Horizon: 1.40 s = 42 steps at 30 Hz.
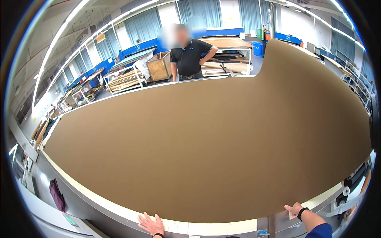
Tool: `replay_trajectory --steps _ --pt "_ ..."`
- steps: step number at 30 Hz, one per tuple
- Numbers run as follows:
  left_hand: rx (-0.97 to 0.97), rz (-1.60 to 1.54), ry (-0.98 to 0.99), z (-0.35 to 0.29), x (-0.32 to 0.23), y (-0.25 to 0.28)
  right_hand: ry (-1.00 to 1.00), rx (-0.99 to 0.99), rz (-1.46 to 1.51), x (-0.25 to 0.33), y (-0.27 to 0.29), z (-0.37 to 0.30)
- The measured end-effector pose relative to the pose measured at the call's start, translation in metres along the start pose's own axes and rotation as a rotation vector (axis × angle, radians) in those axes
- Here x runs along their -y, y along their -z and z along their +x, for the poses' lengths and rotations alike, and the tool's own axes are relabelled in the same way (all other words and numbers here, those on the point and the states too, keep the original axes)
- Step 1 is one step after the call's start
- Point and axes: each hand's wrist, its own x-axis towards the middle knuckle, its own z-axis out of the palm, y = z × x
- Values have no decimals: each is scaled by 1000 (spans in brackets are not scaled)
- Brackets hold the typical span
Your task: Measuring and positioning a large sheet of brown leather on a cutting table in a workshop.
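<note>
A large sheet of plain brown material (166, 146) covers most of a long table. Its right part rises in a tall curve above the far edge. My left hand (151, 224) lies with fingers spread at the table's pale near border (214, 227), beside the sheet's front edge. Farther right, my right hand (295, 209) is curled at the sheet's near edge, thumb toward the left, and seems to grip it. Some of its fingers are hard to make out. Dark bands circle both wrists, and a blue sleeve covers my right arm.
A person in a dark shirt (187, 57) stands across the table, one hand on the hip. Behind are a wooden crate (159, 66), racks of rolls and boards (125, 81), and a blue bin (257, 48). A purple folded item (57, 195) hangs at the near left side.
</note>
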Motion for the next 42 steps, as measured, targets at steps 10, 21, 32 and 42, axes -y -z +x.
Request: replay_trajectory --steps 10,21,32,42 --pt "-64 10 -21 7 18 -23 -45 108 7 -3 2 15" --pt "-105 10 -50 8 18 -25 30 77 25 -13 -1 26" --pt "-118 28 -46 7 19 -28 65 55 85 -12 -1 26" --pt "-102 26 -57 11 18 -27 55 47 35 -9 0 15"
